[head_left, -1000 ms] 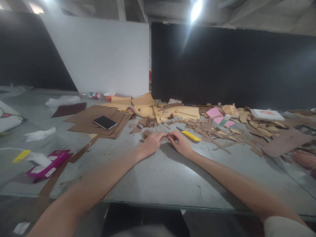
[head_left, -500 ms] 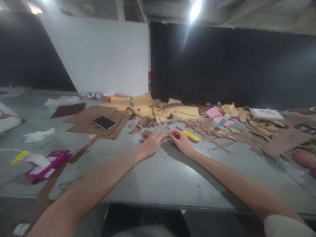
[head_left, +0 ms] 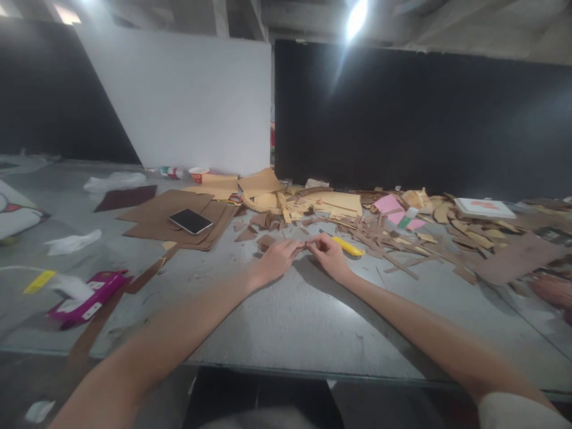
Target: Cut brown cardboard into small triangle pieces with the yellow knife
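Observation:
My left hand (head_left: pixel 277 261) and my right hand (head_left: pixel 329 256) meet at the fingertips just above the grey tabletop (head_left: pixel 286 322). Both are closed in a pinch. Between the fingertips there seems to be something small and dark brown, too small to name. Right beside my right hand lies a yellow-handled utility knife (head_left: pixel 348 246), its far end partly behind the fingers. Brown offcuts (head_left: pixel 267 242) lie just beyond my left hand.
Brown sheets (head_left: pixel 147 211) with a phone (head_left: pixel 190 221) on top lie left. Nearer stands a magenta power strip (head_left: pixel 89 298). Scraps (head_left: pixel 379 238), pink paper (head_left: pixel 393 208) and a white box (head_left: pixel 485 207) spread across the back right. A blurred reddish shape (head_left: pixel 552 290) shows at the right edge.
My right fingers have shifted slightly at the pinch, while both hands stay together in the same spot. The whole view has moved a little.

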### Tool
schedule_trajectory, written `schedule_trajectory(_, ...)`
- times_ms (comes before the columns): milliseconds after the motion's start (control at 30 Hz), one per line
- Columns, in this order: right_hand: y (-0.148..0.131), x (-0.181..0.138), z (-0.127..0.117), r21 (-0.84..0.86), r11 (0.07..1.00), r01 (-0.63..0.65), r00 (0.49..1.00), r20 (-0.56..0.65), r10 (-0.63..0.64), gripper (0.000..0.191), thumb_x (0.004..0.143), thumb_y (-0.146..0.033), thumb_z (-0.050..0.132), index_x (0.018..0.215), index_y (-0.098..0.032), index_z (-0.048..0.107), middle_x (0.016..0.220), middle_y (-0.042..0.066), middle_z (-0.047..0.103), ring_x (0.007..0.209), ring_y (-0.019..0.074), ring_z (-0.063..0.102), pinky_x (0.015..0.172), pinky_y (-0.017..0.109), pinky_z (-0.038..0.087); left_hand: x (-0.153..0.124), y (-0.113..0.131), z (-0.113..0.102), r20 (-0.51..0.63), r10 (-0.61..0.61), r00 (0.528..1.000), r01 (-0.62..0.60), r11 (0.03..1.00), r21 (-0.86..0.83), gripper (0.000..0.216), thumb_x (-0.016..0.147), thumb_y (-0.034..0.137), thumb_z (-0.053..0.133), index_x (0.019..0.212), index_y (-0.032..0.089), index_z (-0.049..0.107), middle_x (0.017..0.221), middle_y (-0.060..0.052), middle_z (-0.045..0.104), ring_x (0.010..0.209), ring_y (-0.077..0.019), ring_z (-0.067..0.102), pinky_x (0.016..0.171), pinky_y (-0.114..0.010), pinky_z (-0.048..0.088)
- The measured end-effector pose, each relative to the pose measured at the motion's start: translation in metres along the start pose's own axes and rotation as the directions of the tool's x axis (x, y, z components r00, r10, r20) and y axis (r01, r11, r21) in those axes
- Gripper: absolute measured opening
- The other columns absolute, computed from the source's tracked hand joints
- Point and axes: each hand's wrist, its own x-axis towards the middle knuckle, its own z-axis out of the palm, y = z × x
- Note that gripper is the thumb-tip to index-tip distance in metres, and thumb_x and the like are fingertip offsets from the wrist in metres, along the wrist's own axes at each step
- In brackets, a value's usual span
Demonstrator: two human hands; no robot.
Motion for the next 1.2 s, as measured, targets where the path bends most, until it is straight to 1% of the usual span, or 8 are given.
schedule_trajectory(267,0.0,0.001,0.0,0.006,0.999,0.039,0.999,0.016,-0.039,0.028,0.101,-0.046,0.07,0.097,-0.022,0.084,0.077,0.002,0.06,0.071,0.0193,0.054,0.067,0.033,0.044,0.0,0.003,-0.004,0.015,-0.028,0.999,0.028,0.999,-0.016,0.029,0.119,0.035,0.041,0.124,0.021,0.066,0.118,-0.009,0.077,0.111,-0.0239,0.076,0.097,-0.038,0.06)
schedule_trajectory(567,0.0,0.003,-0.003,0.043,0.999,-0.018,0.991,0.133,0.013,0.03,0.102,-0.043,0.065,0.098,-0.022,0.085,0.083,0.004,0.071,0.076,0.02,0.062,0.073,0.033,0.049,-0.001,-0.001,-0.002,0.022,-0.059,0.998,0.059,0.998,-0.005,0.031,0.119,0.037,0.041,0.12,0.021,0.067,0.114,-0.009,0.077,0.108,-0.0237,0.075,0.096,-0.038,0.059)
schedule_trajectory(733,-0.004,0.0,-0.002,0.02,0.999,0.036,0.995,0.094,-0.038,0.028,0.101,-0.043,0.065,0.096,-0.022,0.084,0.076,0.002,0.066,0.072,0.0195,0.058,0.071,0.032,0.048,-0.002,-0.004,0.001,0.008,-0.06,0.998,0.06,0.998,-0.009,0.029,0.118,0.037,0.041,0.123,0.021,0.066,0.117,-0.009,0.077,0.112,-0.024,0.076,0.098,-0.04,0.06)
schedule_trajectory(833,-0.008,-0.001,-0.002,0.001,0.998,0.066,0.991,0.115,-0.065,0.03,0.101,-0.045,0.066,0.094,-0.023,0.084,0.073,0.002,0.064,0.071,0.0197,0.057,0.072,0.033,0.048,-0.002,-0.003,0.001,0.003,-0.045,0.999,0.045,0.999,-0.003,0.029,0.118,0.037,0.041,0.123,0.021,0.065,0.117,-0.009,0.077,0.112,-0.0243,0.076,0.099,-0.041,0.061)
schedule_trajectory(900,-0.01,-0.001,-0.003,0.016,1.0,0.027,0.99,0.141,-0.029,0.034,0.101,-0.051,0.065,0.094,-0.022,0.083,0.077,0.004,0.068,0.073,0.0204,0.058,0.072,0.034,0.048,-0.002,-0.002,0.0,0.008,-0.029,1.0,0.029,1.0,0.001,0.03,0.118,0.037,0.041,0.124,0.021,0.065,0.117,-0.009,0.077,0.112,-0.0242,0.076,0.099,-0.041,0.061)
schedule_trajectory(1000,-0.011,0.0,-0.004,0.074,0.993,-0.09,0.976,0.205,0.073,0.045,0.098,-0.064,0.064,0.094,-0.021,0.08,0.082,0.005,0.072,0.073,0.0207,0.058,0.068,0.032,0.048,-0.002,0.0,-0.002,0.021,-0.002,1.0,0.002,1.0,0.013,0.031,0.119,0.037,0.04,0.123,0.021,0.066,0.115,-0.009,0.077,0.11,-0.0241,0.075,0.098,-0.041,0.061)
schedule_trajectory(1100,-0.012,0.002,-0.004,0.108,0.974,-0.2,0.95,0.264,0.166,0.054,0.095,-0.073,0.064,0.093,-0.021,0.078,0.075,0.003,0.067,0.066,0.0183,0.052,0.06,0.03,0.043,-0.002,0.001,-0.003,0.033,0.007,0.999,-0.008,1.0,0.029,0.031,0.119,0.036,0.04,0.124,0.02,0.066,0.115,-0.01,0.077,0.108,-0.0244,0.075,0.095,-0.041,0.061)
schedule_trajectory(1200,-0.012,0.003,-0.003,0.117,0.965,-0.236,0.946,0.256,0.201,0.055,0.092,-0.074,0.068,0.088,-0.02,0.076,0.07,0.001,0.063,0.062,0.0162,0.048,0.058,0.029,0.039,-0.002,0.001,-0.003,0.047,0.015,0.999,-0.017,0.999,0.04,0.03,0.118,0.035,0.04,0.126,0.02,0.065,0.115,-0.01,0.077,0.108,-0.025,0.076,0.094,-0.04,0.061)
